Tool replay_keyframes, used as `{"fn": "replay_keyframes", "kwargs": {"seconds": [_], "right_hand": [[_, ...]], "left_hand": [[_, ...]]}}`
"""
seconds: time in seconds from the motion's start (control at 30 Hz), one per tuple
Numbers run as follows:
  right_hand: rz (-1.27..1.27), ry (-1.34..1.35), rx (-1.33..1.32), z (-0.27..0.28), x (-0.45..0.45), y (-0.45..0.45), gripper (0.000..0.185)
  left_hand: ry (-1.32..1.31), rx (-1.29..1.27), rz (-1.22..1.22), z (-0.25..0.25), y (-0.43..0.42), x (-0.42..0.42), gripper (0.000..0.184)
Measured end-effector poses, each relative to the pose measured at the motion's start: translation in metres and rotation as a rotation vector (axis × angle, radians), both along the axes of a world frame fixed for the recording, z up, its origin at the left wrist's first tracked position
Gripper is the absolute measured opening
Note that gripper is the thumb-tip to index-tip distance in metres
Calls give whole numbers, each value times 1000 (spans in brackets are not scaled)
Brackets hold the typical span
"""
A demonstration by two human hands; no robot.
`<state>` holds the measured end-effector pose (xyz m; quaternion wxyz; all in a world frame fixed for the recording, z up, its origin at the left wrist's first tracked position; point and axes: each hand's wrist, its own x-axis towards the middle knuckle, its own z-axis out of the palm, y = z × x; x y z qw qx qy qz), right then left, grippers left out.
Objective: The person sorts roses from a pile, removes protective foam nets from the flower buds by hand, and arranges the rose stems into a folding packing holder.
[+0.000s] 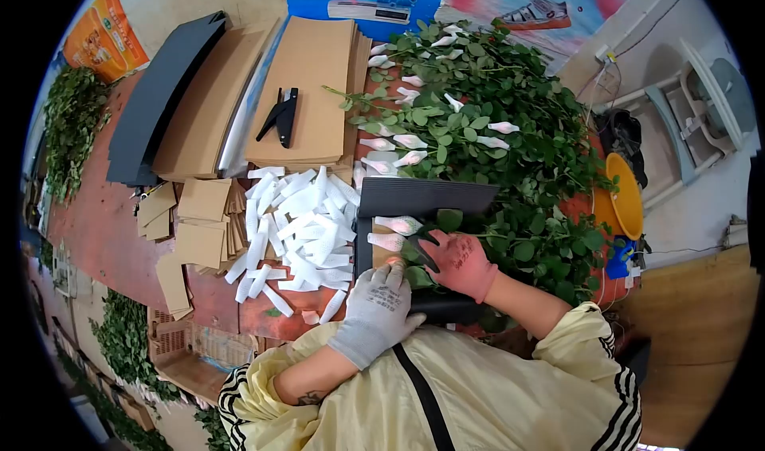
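Note:
Two pale flower buds in white sleeves [398, 225] lie on brown card inside a black ridged holder [426, 198]. My left hand [381, 303], in a grey-white glove, rests at the holder's lower left, its fingertips close together by the lower buds; what they press or hold is hidden. My right hand [457, 264], in a pink glove with dark fingertips, is beside the leaves and stems right of the buds, thumb and fingers apart around the greenery. Whether it grips a stem I cannot make out. White paper sleeves [307, 220] lie heaped to the left.
Leafy stems with sleeved buds [510, 100] cover the table's right side. A black stapler [279, 118] sits on brown cardboard sheets [311, 60]. Small card pieces [201, 244] lie left of the sleeves. A yellow basin [624, 196] stands at right, a brown crate [171, 343] at lower left.

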<state>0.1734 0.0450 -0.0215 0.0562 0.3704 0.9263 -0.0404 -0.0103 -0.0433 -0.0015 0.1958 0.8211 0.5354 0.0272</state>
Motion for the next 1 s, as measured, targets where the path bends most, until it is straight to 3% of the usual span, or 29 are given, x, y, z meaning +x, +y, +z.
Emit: {"fn": "replay_keyframes", "kwargs": {"seconds": [0.17, 0.23, 0.37, 0.43, 0.53, 0.63, 0.8, 0.87, 0.93, 0.97, 1.0], "right_hand": [[24, -87, -123, 12, -17, -12, 47], [-80, -68, -50, -4, -15, -5, 50], [53, -61, 31, -3, -24, -1, 48], [17, -217, -87, -12, -25, 8, 54], [143, -103, 36, -17, -12, 16, 50], [20, -112, -65, -5, -16, 15, 45], [23, -58, -110, -7, -20, 10, 42], [111, -67, -12, -8, -21, 9, 42], [110, -108, -23, -3, -23, 9, 42], [105, -153, -40, -2, -24, 10, 42], [101, -153, -38, -4, -22, 9, 42]], "left_hand": [[0, 14, 17, -2, -1, 2, 64], [25, 17, 31, -8, -1, 5, 62], [61, -3, 37, -7, -3, 7, 61], [61, 21, 48, -9, -2, 8, 61], [21, 16, 64, -11, -3, 6, 61], [37, -51, 67, -8, -2, 6, 62], [65, -40, 36, -3, 0, 8, 61], [57, 16, 40, -2, 7, -2, 59], [-252, -204, 35, -4, 27, -26, 49], [-477, 42, 114, -18, 37, -37, 37], [-366, 34, 161, -28, 42, -45, 33]]}}
